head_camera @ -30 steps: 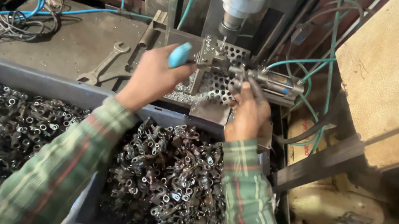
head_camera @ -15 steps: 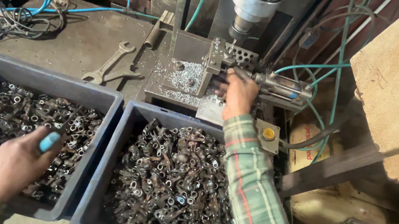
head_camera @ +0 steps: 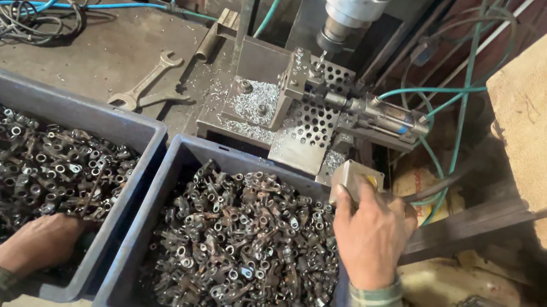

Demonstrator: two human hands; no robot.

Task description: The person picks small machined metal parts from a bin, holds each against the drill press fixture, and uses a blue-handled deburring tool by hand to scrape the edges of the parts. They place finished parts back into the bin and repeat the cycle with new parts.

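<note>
Right hand (head_camera: pixel 370 233) closed over grey switch box (head_camera: pixel 353 179) beside right bin (head_camera: pixel 144 228): press squarely; left hand (head_camera: pixel 36 242) buried in loose metal fittings (head_camera: pixel 18 169), grip unclear: pick one cleanly.

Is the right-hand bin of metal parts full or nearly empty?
Nearly full. The right bin holds small dark metal parts heaped close to its rim, no floor showing. The right hand rests on a small box above its far corner.

Both hands were bare. Left hand (head_camera: pixel 36 242) and right hand (head_camera: pixel 370 234) each showed a green plaid cuff with reddish lines at the wrist, nearest the bins (head_camera: pixel 147 151).
</note>
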